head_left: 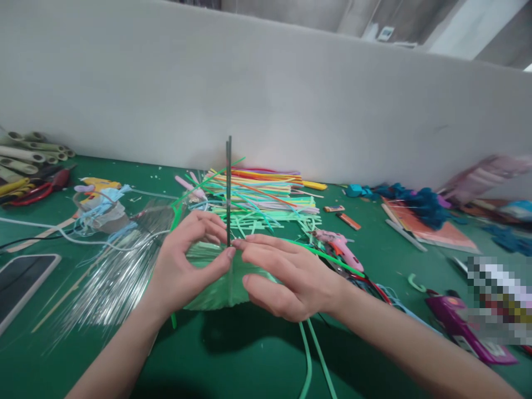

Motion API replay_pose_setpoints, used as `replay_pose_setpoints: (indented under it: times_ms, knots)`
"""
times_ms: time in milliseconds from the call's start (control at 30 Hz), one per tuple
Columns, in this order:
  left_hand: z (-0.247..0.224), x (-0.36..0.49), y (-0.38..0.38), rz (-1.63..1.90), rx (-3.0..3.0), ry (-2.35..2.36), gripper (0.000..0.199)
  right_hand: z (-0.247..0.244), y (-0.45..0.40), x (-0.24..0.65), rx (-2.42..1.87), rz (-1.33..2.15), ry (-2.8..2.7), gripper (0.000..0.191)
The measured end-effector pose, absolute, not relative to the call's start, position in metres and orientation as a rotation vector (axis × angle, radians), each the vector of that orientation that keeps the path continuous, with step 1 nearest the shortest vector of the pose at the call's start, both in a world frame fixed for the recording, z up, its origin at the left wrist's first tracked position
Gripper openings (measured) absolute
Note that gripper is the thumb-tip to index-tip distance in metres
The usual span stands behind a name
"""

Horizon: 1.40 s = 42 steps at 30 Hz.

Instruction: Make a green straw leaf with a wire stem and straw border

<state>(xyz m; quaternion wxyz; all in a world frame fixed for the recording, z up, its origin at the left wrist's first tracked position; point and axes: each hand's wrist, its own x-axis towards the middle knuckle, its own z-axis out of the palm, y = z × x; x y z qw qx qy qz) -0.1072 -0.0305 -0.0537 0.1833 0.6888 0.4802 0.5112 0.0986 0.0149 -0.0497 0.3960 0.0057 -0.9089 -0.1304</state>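
Forearms [120, 343] lead to the left hand [187, 255], pinching two upright dark rods [228, 188], and the right hand [286, 271], its grip unclear, fingertips at their foot, above a pale green bundle [216, 291].

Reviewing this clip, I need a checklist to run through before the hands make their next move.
1. Dark sticks standing upright: ok.
2. Fingertips of the left hand and right hand at the sticks' lower end: ok.
3. Sticks fixed to the green bundle below: cannot tell, fingers cover the spot.
4. Pale green strips near the right hand gathered in: not ok, two trail toward the person.
5. Pink glue gun cool: cannot tell.
6. Phone away from both hands: ok.
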Motion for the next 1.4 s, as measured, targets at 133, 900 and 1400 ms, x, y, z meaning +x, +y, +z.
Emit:
replay_pose_setpoints:
  times_ms: [133, 900, 1400]
  knots:
    - [-0.052, -0.106, -0.030, 1.411, 1.911, 1.384, 0.009, -0.052, 0.014, 0.098, 0.012, -0.203, -2.304, 0.019]
    - [-0.052, -0.111, -0.031, 1.312, 1.795, 1.325, 0.005, -0.013, 0.020, 0.082, -0.772, 0.682, -2.314, 0.004]
    - [-0.050, -0.109, -0.036, 1.246, 1.791, 1.405, 0.031, -0.020, 0.016, 0.086, -0.693, 0.779, -2.260, 0.007]
